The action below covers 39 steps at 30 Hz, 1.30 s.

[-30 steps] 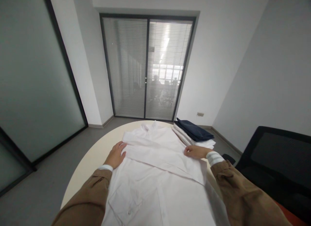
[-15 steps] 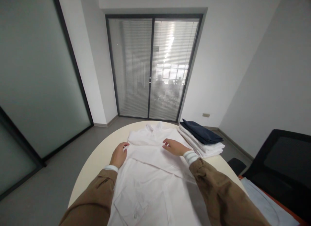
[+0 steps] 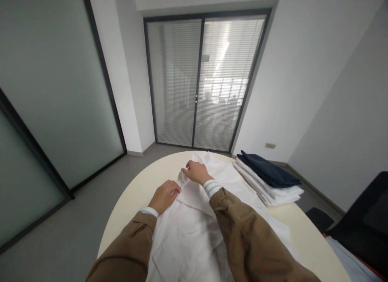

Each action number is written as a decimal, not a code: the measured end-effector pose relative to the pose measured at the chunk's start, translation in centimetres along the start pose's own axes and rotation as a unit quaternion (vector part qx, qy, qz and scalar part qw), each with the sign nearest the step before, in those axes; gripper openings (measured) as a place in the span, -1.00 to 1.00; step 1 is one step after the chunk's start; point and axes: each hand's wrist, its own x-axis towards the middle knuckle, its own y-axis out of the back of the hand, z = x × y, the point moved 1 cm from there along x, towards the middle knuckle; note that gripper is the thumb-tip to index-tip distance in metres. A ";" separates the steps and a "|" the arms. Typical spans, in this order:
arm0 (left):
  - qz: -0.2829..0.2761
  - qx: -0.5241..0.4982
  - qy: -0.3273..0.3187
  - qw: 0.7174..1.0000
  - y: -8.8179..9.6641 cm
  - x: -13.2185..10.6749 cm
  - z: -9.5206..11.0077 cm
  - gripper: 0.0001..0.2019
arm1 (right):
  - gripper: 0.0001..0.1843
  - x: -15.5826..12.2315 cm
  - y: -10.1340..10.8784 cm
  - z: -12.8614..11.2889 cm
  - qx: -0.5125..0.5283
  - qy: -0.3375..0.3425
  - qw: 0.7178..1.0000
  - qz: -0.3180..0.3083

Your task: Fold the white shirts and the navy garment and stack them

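A white shirt (image 3: 189,221) lies spread along the table, its collar end (image 3: 208,156) at the far side. At the shirt's left edge, my left hand (image 3: 165,196) is closed, thumb and fingers pinching the cloth. Farther up that same edge, near the shoulder, my right hand (image 3: 197,172) reaches across with curled fingers gripping the fabric, which is lifted a little between the two hands. The right forearm in its brown sleeve hides part of the shirt's middle.
The shirt rests on a round cream table (image 3: 136,193). At its right rim stands a stack of folded white garments (image 3: 257,185) topped by a folded navy garment (image 3: 269,170). A black chair (image 3: 363,221) stands at the right, with light cloth (image 3: 348,255) on it.
My right hand has moved left across the shirt to its left edge near the collar. My left hand now pinches the edge, and the cloth there is raised. The view has turned slightly left.
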 end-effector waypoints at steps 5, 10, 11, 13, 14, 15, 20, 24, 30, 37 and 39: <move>0.012 -0.013 0.056 0.998 -0.2 0.1 -0.4 -0.90 | -0.77 1.2 -1.2 1.2 0.097 -0.040 0.994 0.023; 0.125 -0.065 0.158 0.977 -0.3 0.5 -1.4 -0.80 | -0.53 2.9 -0.5 2.5 0.176 -0.056 0.980 0.077; 0.138 -0.062 0.170 0.974 -0.4 0.5 -1.6 -0.77 | -0.51 3.2 -0.6 2.6 0.192 -0.053 0.977 0.078; 0.136 -0.049 0.181 0.973 -0.5 0.4 -2.1 -0.75 | -0.54 3.4 -1.0 2.6 0.218 -0.041 0.973 0.071; 0.128 -0.044 0.187 0.973 -0.5 0.3 -2.3 -0.76 | -0.58 3.4 -1.3 2.7 0.231 -0.030 0.970 0.066; 0.120 -0.042 0.202 0.971 -0.6 0.2 -2.6 -0.77 | -0.59 3.3 -1.6 2.8 0.243 -0.014 0.968 0.062; 0.095 -0.011 0.302 0.948 -0.6 -0.7 -4.2 -0.57 | -0.38 0.9 -2.5 4.7 0.189 0.056 0.980 -0.020; 0.049 0.082 0.207 0.974 -0.7 -0.7 -4.2 -0.61 | -0.25 -2.9 -3.5 7.2 0.002 0.039 0.987 -0.157; -0.064 0.190 0.224 0.954 -1.4 -1.1 -3.8 -0.61 | -0.22 -7.2 -3.9 10.2 -0.027 0.032 0.981 -0.187; -0.097 0.218 0.257 0.936 -1.9 -1.6 -4.2 -0.54 | -0.12 -9.2 -2.4 13.4 -0.047 -0.042 0.984 -0.164; -0.099 0.216 0.254 0.938 -1.9 -1.4 -4.4 -0.54 | -0.05 -9.8 -1.9 14.7 -0.061 -0.084 0.982 -0.160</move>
